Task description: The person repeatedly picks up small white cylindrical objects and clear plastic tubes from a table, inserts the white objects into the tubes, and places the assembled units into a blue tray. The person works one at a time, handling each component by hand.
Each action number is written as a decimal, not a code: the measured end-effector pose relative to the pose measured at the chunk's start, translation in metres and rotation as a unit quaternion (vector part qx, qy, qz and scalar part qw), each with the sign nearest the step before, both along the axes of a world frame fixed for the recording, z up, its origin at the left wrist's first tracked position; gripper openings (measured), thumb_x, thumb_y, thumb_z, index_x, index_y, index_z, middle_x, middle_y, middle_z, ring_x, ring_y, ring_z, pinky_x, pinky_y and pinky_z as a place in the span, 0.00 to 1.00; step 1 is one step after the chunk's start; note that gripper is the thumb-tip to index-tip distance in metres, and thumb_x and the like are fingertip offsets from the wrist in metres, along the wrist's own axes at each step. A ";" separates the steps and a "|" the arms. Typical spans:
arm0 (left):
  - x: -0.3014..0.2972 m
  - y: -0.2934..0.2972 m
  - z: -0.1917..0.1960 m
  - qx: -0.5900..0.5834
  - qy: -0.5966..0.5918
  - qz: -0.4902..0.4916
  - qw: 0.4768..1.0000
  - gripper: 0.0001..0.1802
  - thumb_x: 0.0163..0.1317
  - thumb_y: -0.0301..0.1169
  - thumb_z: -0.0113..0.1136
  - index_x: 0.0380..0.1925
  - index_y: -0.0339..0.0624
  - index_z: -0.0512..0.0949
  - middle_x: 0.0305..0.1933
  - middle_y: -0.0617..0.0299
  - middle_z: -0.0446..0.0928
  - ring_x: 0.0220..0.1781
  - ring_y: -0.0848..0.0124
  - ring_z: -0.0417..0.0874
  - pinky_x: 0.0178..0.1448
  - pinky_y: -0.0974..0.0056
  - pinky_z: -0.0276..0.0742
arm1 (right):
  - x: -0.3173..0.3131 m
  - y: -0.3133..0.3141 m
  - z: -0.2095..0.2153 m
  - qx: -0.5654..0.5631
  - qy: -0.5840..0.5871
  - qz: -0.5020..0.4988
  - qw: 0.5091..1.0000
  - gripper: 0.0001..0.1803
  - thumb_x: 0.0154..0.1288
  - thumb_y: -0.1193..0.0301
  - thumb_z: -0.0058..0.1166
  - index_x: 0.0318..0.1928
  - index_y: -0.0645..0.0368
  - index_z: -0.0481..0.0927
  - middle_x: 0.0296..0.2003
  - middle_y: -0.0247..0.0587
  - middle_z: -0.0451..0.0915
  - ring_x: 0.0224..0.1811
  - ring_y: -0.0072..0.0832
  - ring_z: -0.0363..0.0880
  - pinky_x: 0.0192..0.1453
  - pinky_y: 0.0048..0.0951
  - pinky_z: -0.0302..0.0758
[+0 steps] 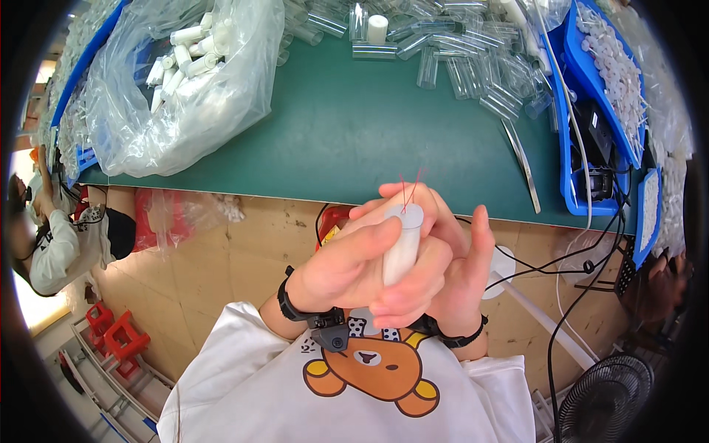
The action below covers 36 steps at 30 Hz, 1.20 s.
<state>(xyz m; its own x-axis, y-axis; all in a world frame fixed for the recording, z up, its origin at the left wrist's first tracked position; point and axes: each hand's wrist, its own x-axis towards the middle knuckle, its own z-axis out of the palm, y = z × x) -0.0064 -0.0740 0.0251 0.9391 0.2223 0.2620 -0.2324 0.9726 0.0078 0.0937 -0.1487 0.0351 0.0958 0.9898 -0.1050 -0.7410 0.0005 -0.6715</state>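
Observation:
A white cylinder (401, 258) stands slightly tilted in front of my chest, just off the near table edge. Two thin red wires (408, 196) rise from its round top and cross each other. My left hand (343, 258) is closed round this cylinder, its thumb along the upper side and its fingers curled about the front. Behind it, my right hand (461, 277) has its thumb raised and apart. The right fingers reach behind the cylinder and my left hand, partly hidden; I see nothing held in them. Both wrists wear black straps.
On the green table (347, 140) lie a clear bag of white cylinders (188, 81), many clear tubes (458, 55) and metal tweezers (521, 166). Blue bins (613, 66) with small white parts stand right. Black cables (569, 295) hang beside a fan (605, 399). Another person (63, 244) sits left.

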 end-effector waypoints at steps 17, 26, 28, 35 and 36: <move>-0.005 -0.003 0.001 0.133 0.107 -0.003 0.985 0.25 0.71 0.52 0.35 0.24 0.43 0.63 0.16 0.66 0.59 0.15 0.76 0.62 0.16 0.68 0.65 | 0.000 -0.007 0.024 -0.062 -0.082 0.036 0.994 0.40 0.68 0.45 0.34 0.61 0.74 0.60 0.55 0.58 0.71 0.55 0.40 0.73 0.53 0.36 0.75; -0.004 -0.003 -0.002 0.001 0.146 -0.020 0.989 0.19 0.63 0.38 0.42 0.14 0.46 0.60 0.10 0.70 0.54 0.12 0.77 0.58 0.12 0.68 0.63 | -0.005 -0.006 0.000 -0.004 -0.136 -0.016 0.991 0.38 0.71 0.47 0.29 0.60 0.73 0.61 0.56 0.55 0.72 0.47 0.30 0.77 0.35 0.24 0.81; -0.002 -0.004 -0.006 0.007 0.132 -0.012 0.991 0.19 0.63 0.39 0.41 0.14 0.46 0.60 0.10 0.70 0.54 0.11 0.77 0.57 0.13 0.67 0.62 | -0.006 -0.007 0.003 -0.026 -0.109 -0.019 0.993 0.36 0.72 0.48 0.27 0.60 0.73 0.62 0.56 0.54 0.72 0.47 0.28 0.76 0.37 0.22 0.80; 0.004 -0.005 -0.007 -0.020 0.128 -0.009 0.991 0.18 0.64 0.37 0.40 0.14 0.47 0.60 0.10 0.71 0.54 0.11 0.77 0.54 0.14 0.68 0.61 | -0.008 -0.006 0.008 -0.098 -0.142 -0.030 0.984 0.44 0.68 0.39 0.22 0.56 0.73 0.65 0.54 0.61 0.71 0.53 0.38 0.73 0.59 0.31 0.67; 0.004 -0.005 -0.008 -0.023 0.139 -0.016 0.990 0.19 0.64 0.40 0.41 0.14 0.47 0.61 0.10 0.70 0.55 0.12 0.76 0.55 0.14 0.68 0.62 | -0.008 -0.006 0.006 -0.093 -0.139 -0.040 0.985 0.42 0.69 0.42 0.22 0.57 0.73 0.64 0.53 0.58 0.72 0.51 0.35 0.74 0.55 0.29 0.69</move>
<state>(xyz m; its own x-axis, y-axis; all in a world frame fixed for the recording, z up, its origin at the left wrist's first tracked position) -0.0028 -0.0792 0.0176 0.9803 0.1969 -0.0176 -0.1965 0.9802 0.0227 0.0857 -0.1543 0.0416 0.2227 0.9444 -0.2420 -0.5317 -0.0904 -0.8421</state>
